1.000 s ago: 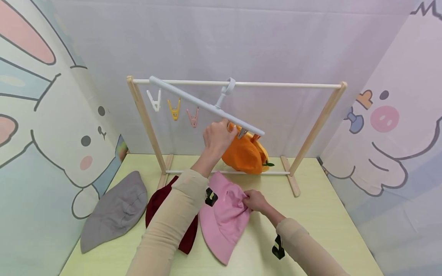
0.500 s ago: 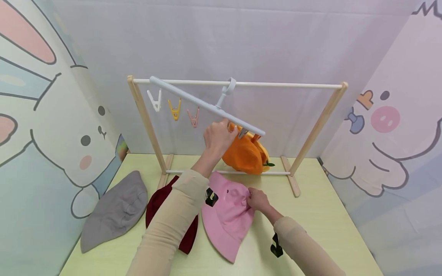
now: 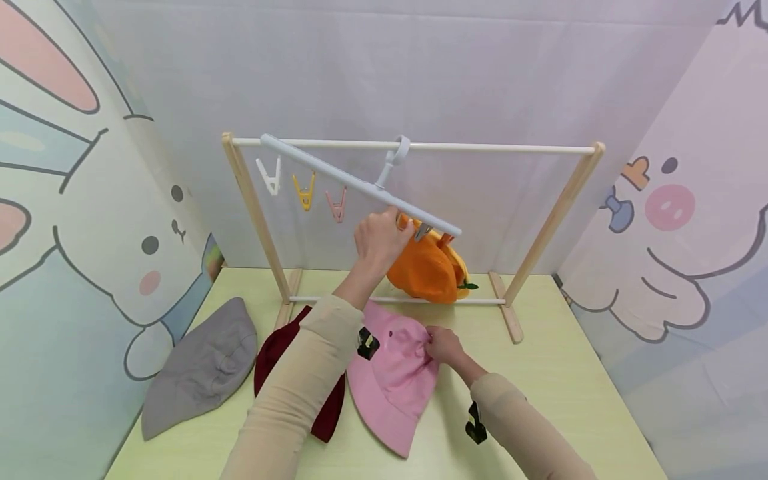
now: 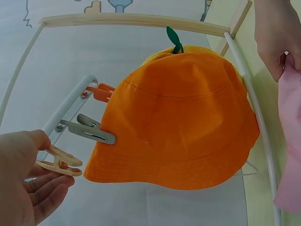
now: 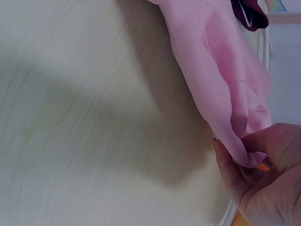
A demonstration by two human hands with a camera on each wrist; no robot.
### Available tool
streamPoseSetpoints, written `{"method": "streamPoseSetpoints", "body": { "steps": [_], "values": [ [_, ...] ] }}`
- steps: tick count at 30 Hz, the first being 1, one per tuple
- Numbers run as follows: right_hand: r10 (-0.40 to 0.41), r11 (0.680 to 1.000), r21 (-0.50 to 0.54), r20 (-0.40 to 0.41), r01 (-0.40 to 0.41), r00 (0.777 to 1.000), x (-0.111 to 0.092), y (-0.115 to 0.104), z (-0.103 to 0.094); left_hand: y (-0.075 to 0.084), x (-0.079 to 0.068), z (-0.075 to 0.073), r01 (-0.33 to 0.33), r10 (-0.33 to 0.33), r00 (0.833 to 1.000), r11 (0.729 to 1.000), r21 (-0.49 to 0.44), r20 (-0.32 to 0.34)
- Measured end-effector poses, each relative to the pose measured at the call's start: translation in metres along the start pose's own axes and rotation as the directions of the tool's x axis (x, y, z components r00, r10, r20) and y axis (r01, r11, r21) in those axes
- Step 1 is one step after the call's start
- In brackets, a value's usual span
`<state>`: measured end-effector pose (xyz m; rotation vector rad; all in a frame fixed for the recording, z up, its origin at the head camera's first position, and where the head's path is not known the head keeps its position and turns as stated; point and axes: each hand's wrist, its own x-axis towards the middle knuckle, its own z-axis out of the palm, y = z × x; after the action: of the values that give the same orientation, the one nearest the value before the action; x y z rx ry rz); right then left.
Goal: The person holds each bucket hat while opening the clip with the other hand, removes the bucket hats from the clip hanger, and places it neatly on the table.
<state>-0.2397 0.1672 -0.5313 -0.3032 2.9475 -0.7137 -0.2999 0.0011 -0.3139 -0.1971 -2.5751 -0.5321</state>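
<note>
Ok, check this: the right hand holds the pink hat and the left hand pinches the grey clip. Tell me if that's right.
One slip: the left hand pinches the beige clip, not the grey clip, as the left wrist view shows. The right hand does hold the pink hat.

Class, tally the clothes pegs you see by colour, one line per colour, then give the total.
White peg: 1
Yellow peg: 1
Pink peg: 1
Cream peg, held in the left hand: 1
Grey peg: 1
Orange peg: 1
Total: 6 pegs
</note>
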Motion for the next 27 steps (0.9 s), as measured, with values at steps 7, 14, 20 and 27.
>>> {"method": "streamPoseSetpoints", "body": {
  "steps": [7, 14, 20, 27],
  "values": [
    [0.049, 0.999, -0.018, 0.019, -0.049, 0.999, 0.0, -0.002, 0.001, 0.0, -0.001, 0.001, -0.009, 0.009, 1.0, 1.0, 0.005, -0.022],
    [0.105, 0.994, -0.02, 0.035, -0.104, 0.994, -0.001, 0.002, -0.003, 0.0, -0.001, 0.002, -0.009, 0.009, 1.0, 1.0, -0.005, -0.028],
    [0.102, 0.993, 0.048, 0.064, -0.105, 0.993, -0.002, 0.0, -0.011, 0.001, -0.001, 0.003, -0.01, 0.01, 0.999, 1.0, -0.009, -0.038],
    [0.063, 0.992, 0.107, -0.022, -0.06, 0.998, -0.003, 0.004, -0.017, 0.003, -0.001, 0.004, -0.013, 0.012, 0.998, 1.0, -0.008, -0.054]
  ]
}}
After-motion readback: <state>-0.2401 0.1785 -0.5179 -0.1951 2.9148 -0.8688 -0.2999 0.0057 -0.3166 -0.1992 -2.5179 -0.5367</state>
